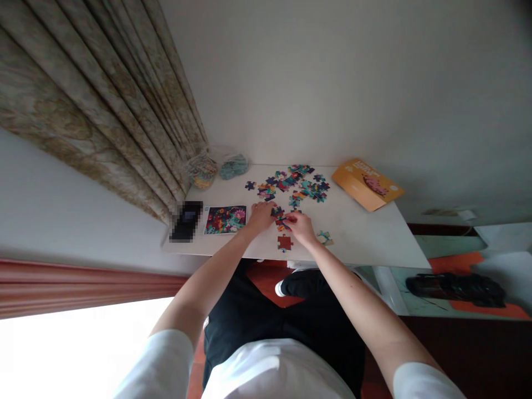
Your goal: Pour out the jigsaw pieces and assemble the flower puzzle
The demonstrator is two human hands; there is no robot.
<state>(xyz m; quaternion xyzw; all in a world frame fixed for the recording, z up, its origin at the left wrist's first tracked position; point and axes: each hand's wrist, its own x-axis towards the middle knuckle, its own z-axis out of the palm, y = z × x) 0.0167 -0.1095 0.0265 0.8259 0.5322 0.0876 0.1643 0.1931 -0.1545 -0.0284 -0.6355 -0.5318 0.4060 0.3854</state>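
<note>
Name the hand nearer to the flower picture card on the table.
Left. The left hand sits just beside the flower picture card, not touching it, while the right hand is farther away, at the puzzle pieces.

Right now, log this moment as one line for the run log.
left hand: beside jigsaw pieces | right hand: touching those pieces | nearby: red jigsaw piece, puzzle picture card, orange packet

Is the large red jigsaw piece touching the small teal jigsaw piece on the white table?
Apart. The head view shows the large red jigsaw piece and the small teal jigsaw piece separated, with the right wrist between them.
</note>
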